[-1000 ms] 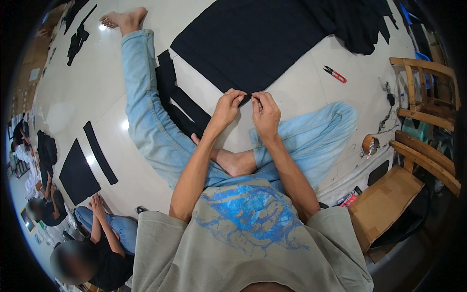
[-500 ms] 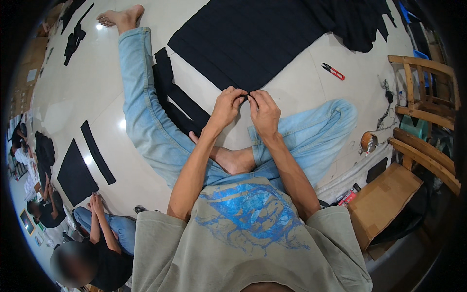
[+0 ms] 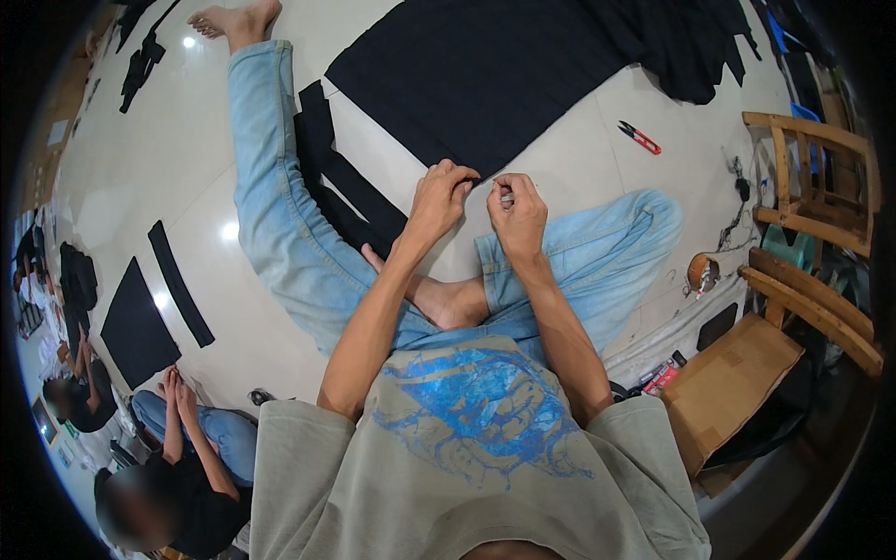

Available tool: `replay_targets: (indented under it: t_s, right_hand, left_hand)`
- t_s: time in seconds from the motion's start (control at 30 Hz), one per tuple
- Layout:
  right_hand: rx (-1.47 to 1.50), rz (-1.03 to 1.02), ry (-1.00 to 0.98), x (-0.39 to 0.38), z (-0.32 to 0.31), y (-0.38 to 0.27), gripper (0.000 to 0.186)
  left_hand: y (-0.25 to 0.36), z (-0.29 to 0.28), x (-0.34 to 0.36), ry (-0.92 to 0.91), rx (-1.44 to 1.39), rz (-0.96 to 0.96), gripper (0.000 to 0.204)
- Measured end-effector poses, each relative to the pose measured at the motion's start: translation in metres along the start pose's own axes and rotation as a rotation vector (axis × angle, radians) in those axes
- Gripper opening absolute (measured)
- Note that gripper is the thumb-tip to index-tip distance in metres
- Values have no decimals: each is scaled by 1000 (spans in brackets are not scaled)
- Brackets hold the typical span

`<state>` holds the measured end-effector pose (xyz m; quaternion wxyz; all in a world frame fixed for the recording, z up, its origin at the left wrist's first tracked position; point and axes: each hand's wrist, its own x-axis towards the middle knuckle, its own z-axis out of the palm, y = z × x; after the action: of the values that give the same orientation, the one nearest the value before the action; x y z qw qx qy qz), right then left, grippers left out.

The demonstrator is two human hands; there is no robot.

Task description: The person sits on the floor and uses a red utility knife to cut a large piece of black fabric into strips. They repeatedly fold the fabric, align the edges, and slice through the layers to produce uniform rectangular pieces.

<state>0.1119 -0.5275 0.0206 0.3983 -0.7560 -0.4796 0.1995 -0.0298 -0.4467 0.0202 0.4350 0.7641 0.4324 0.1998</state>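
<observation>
A large black fabric piece (image 3: 476,79) lies spread on the tiled floor in front of me, its near corner pointing at my hands. My left hand (image 3: 437,198) is closed in a pinch on the edge at that corner. Just to the right, my right hand (image 3: 519,217) is pinched shut, a small gap away from the cloth. Whatever its fingertips hold is too small to make out; a pale band shows at its fingers. Red-handled thread snips (image 3: 640,137) rest on the floor to the right of the fabric.
Black fabric strips (image 3: 359,201) lie beside my outstretched left leg. Farther left are a black panel (image 3: 138,327) and a narrow strip (image 3: 181,285), near a seated person (image 3: 201,467). Wooden chairs (image 3: 812,173) and a cardboard box (image 3: 737,387) stand at the right.
My right hand has drawn slightly right, away from the fabric corner, opening a gap between the hands. The left hand keeps its pinch on the edge.
</observation>
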Motion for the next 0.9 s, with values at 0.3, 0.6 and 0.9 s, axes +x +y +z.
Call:
replay_targets:
  t_s: [0.3, 0.6, 0.9]
  right_hand:
    - [-217, -202, 5, 1, 4, -6, 16]
    - [-250, -204, 37, -3, 8, -6, 14]
    - [-109, -5, 49, -4, -6, 1, 15]
  left_hand:
    - [-4, 1, 1, -12, -49, -34, 18]
    - [-3, 2, 1, 8, -57, -29, 20]
    - [-3, 2, 1, 6, -41, -45, 20]
